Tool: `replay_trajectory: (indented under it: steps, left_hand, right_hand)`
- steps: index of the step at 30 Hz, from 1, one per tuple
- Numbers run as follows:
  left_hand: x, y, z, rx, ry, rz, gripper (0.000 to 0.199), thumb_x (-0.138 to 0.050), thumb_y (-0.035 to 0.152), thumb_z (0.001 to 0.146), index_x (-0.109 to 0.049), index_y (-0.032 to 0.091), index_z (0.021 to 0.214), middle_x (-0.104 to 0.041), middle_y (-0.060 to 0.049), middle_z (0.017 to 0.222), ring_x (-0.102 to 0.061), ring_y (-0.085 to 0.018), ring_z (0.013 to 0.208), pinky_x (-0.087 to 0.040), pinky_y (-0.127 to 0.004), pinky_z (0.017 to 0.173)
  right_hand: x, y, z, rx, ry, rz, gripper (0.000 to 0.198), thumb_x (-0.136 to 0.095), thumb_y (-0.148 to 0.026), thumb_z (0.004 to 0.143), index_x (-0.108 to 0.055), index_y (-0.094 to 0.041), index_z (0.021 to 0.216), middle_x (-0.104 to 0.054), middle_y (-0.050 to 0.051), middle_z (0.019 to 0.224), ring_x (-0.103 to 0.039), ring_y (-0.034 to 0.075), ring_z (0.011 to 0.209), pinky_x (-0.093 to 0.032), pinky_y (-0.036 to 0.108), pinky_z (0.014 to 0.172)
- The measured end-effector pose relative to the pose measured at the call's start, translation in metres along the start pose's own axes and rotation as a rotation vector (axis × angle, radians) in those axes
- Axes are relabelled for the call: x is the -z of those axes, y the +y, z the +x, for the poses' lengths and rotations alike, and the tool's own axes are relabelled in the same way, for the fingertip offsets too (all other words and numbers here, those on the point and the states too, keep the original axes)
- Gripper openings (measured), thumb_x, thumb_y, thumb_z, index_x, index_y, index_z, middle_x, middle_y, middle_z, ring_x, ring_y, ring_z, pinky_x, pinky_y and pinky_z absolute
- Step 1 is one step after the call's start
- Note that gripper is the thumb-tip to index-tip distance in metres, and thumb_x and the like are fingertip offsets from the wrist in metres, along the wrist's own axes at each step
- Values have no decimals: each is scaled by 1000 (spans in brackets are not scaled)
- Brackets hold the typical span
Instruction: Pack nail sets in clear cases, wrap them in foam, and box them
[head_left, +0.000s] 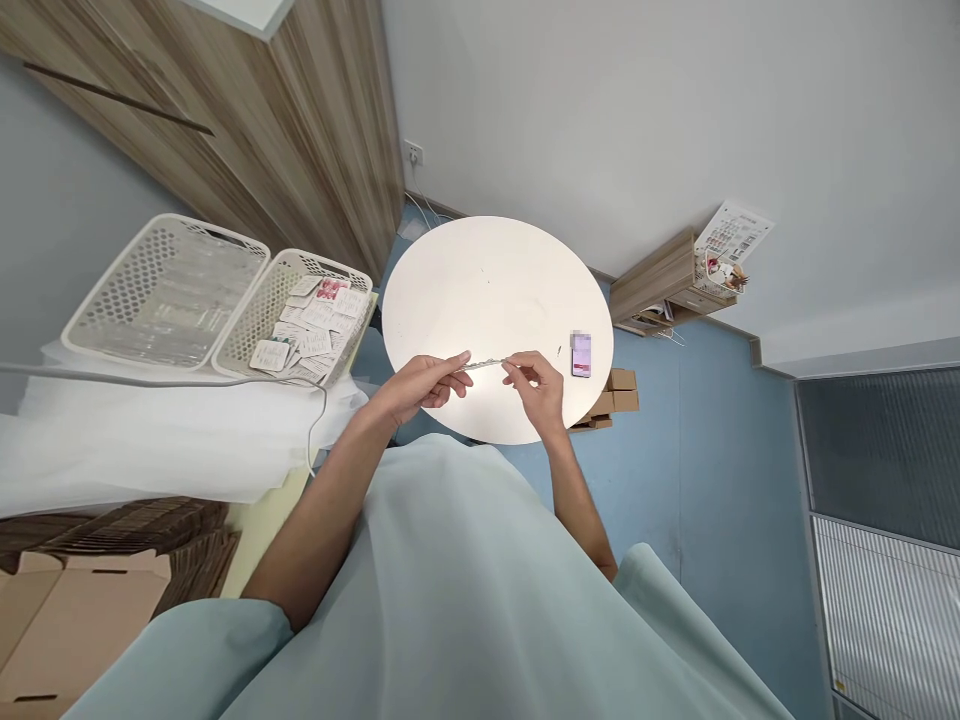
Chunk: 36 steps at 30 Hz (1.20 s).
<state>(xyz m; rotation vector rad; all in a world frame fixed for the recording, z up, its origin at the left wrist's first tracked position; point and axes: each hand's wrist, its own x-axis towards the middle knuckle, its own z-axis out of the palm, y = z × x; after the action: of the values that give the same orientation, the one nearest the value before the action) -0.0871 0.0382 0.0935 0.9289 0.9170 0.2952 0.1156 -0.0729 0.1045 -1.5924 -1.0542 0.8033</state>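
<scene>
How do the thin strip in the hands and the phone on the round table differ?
The thin strip is held between the left hand and the right hand, while the phone lies on the round table. The strip looks narrow and greyish; the phone is wider, with a pinkish-purple screen. Both appear against the table.

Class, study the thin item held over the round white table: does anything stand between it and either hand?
Nothing visible does: the left hand and the right hand pinch the thin item directly, one at each end.
</scene>
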Motion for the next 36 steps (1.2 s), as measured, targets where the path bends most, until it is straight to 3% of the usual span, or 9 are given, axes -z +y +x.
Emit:
replay_trajectory:
  steps: [3, 7, 11, 16, 19, 22, 25, 30, 36]
  left_hand:
    - [1, 2, -3, -11, -10, -59, 58, -94, 72, 69, -83, 16, 77, -76, -15, 74, -46, -11, 46, -28, -29, 43]
    - [1, 0, -6, -86, 38, -28, 47, -95, 63, 73, -83, 18, 81, -68, -8, 62, -53, -15, 51, -36, -30, 49]
    - [-3, -1, -9, -225, 149, 105, 44, -91, 64, 77, -84, 22, 86, -67, -4, 61, -52, -15, 52, -40, -30, 53]
    - [-9, -3, -12, -335, 186, 176, 49, -84, 69, 81, -83, 21, 89, -69, -3, 64, -53, -15, 55, -44, -30, 56]
    - [-9, -8, -8, -363, 228, 225, 49, -82, 69, 83, -82, 20, 91, -69, -3, 64, -57, -16, 57, -45, -29, 56]
    - [-11, -15, -3, -369, 275, 275, 51, -79, 71, 85, -81, 21, 92, -72, -4, 70, -65, -19, 62, -47, -29, 56]
    - [-15, -21, 0, -371, 292, 303, 51, -77, 72, 86, -81, 21, 92, -77, -6, 80, -71, -21, 70, -50, -30, 60]
    - [-29, -28, 1, -423, 342, 402, 42, -74, 63, 92, -83, 22, 92, -82, -6, 89, -73, -23, 80, -55, -33, 74]
    - [-39, -26, 1, -393, 330, 364, 52, -66, 71, 96, -84, 22, 101, -85, -9, 109, -75, -28, 99, -58, -36, 87]
  right_hand:
    - [1, -2, 2, 18, -5, -8, 30, -73, -58, 96, -79, -28, 101, -75, 4, 107, -75, 20, 78, -61, 38, 76]
    - [1, -9, 4, -11, -34, -52, 35, -67, -60, 99, -79, -28, 107, -76, 5, 107, -78, 21, 85, -60, 36, 77]
    - [1, -15, 5, -17, -30, -31, 34, -71, -58, 98, -79, -27, 111, -77, 5, 107, -78, 23, 94, -59, 35, 80]
    - [0, -10, 8, 18, -23, -50, 33, -71, -56, 100, -79, -27, 115, -78, 6, 109, -77, 23, 98, -61, 36, 82]
    - [-1, -5, 11, 88, -30, -145, 38, -68, -59, 102, -77, -27, 123, -78, 8, 121, -76, 24, 105, -64, 37, 85]
    - [-4, -3, 11, 242, -50, -323, 52, -73, -59, 101, -68, -30, 144, -69, 11, 147, -67, 30, 135, -62, 46, 104]
    - [-11, 0, 9, 351, -129, -523, 72, -74, -54, 102, -49, -33, 166, -57, 11, 165, -49, 33, 156, -49, 56, 125]
    - [-23, 10, 9, 351, -220, -625, 79, -64, -45, 109, -26, -33, 177, -56, 11, 166, -51, 34, 155, -47, 59, 127]
    - [-14, 17, 9, 272, -253, -335, 86, -69, -42, 106, -23, -37, 178, -63, 9, 158, -58, 32, 150, -50, 57, 126]
